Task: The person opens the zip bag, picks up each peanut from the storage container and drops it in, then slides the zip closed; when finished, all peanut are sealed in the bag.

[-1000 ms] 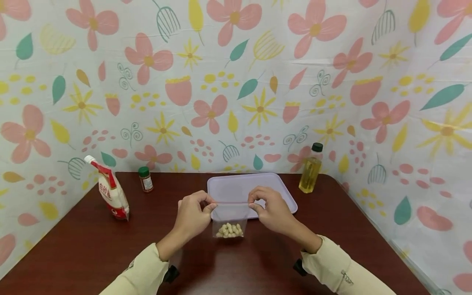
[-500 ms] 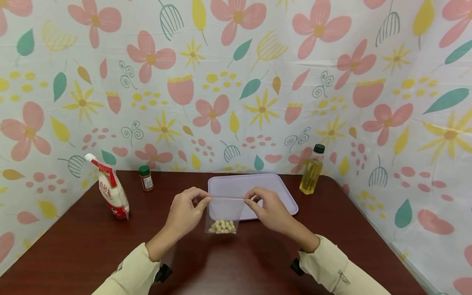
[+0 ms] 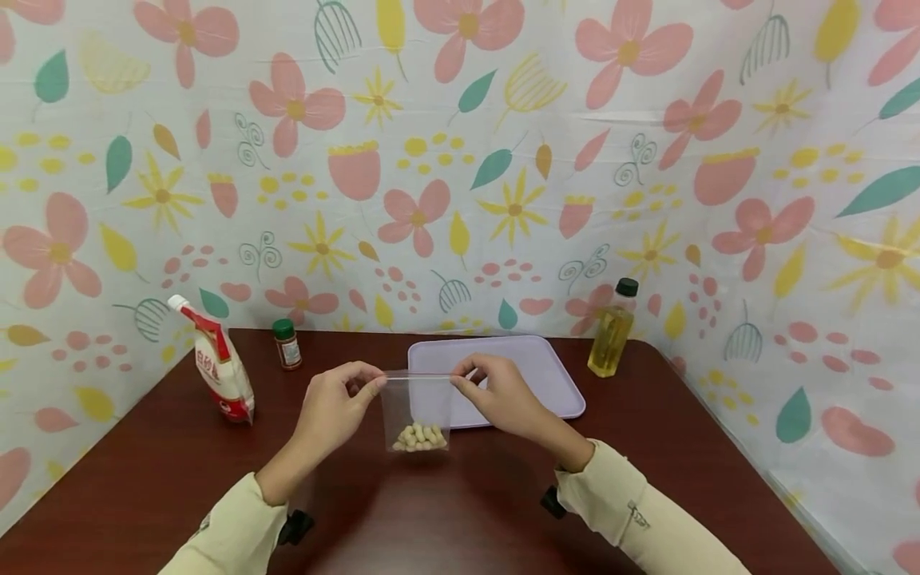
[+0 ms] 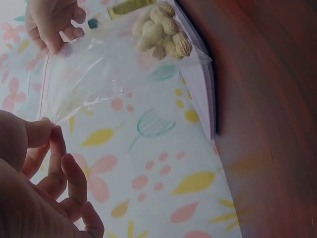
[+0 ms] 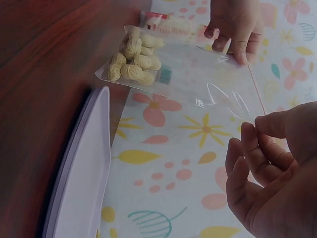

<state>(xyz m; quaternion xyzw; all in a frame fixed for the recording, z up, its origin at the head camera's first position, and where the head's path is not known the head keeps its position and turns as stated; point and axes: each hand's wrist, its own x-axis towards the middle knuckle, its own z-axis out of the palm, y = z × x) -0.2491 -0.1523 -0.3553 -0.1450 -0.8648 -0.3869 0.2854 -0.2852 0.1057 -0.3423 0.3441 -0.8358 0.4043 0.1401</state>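
Note:
A clear zip bag (image 3: 420, 403) hangs upright above the table, its red-lined top edge stretched level between both hands. Unshelled peanuts (image 3: 419, 437) lie in a heap at its bottom. My left hand (image 3: 334, 407) pinches one top corner between thumb and forefinger. At the opposite corner my right hand (image 3: 499, 395) pinches in the same way. In the left wrist view, the peanuts (image 4: 161, 32) show through the film, and the left hand's other fingers curl loosely beside the bag. The right wrist view shows the bag (image 5: 203, 74) taut between the two pinches.
A lilac tray (image 3: 539, 383) lies on the dark wooden table (image 3: 460, 519) behind the bag. An oil bottle (image 3: 611, 331) stands at the back right. At the left are a green-capped spice jar (image 3: 287, 345) and a white-and-red spouted pouch (image 3: 221, 367). A flower-patterned sheet (image 3: 460, 184) hangs behind.
Both hands have moved left and slightly up in the head view, carrying the bag of peanuts with them. Each still pinches its corner.

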